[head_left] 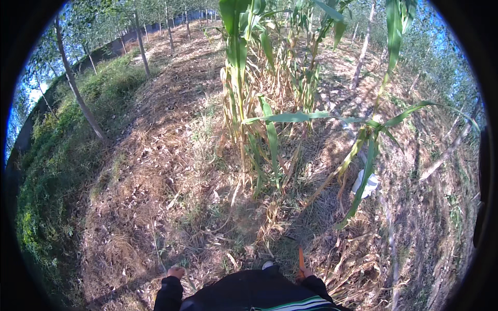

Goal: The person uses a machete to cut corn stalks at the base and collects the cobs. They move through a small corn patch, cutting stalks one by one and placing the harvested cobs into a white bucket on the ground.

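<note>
My right hand (304, 273) grips the orange handle (301, 257) of what looks like a sickle. A thin dark blade (288, 237) shows near its top, partly lost against the grass. My left hand (176, 272) is at the lower left with its fingers curled, beside a thin stem (158, 250); whether it holds anything is unclear. Ahead stands a clump of corn stalks (239, 101), green above with dry leaves low down. To its right, a single corn stalk (352, 151) leans with broad green leaves spread. Neither hand touches the corn.
A white crumpled piece (365, 184), perhaps plastic, lies behind the leaning stalk. Dry corn leaves (354, 272) litter the ground at lower right. Slim tree trunks (79, 95) and green undergrowth (46, 186) line the left. A pale fallen trunk or branch (443, 157) is at right.
</note>
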The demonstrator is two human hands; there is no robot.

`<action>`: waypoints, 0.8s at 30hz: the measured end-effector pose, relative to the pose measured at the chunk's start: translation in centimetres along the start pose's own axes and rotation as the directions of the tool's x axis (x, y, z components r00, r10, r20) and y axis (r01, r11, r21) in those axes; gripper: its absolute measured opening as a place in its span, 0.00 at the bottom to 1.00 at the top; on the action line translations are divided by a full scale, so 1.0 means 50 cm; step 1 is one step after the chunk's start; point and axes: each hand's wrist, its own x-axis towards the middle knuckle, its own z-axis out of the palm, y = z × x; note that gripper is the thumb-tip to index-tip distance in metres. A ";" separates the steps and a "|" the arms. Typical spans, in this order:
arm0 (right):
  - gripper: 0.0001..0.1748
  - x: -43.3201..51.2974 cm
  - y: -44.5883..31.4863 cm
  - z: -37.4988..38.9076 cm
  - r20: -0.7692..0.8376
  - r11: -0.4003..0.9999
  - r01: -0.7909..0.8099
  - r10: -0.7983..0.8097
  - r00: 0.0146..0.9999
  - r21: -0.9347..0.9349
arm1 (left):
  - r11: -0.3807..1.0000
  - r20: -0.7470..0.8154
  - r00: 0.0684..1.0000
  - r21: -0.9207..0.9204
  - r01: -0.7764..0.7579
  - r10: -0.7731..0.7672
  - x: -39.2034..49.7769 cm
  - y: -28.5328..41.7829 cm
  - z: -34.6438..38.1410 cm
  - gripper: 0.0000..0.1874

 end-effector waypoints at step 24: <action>0.11 -0.037 -0.233 -0.052 -0.152 0.866 0.268 -0.224 0.963 0.423 | 0.854 0.340 0.797 -0.038 -0.519 0.500 0.140 0.782 0.296 0.16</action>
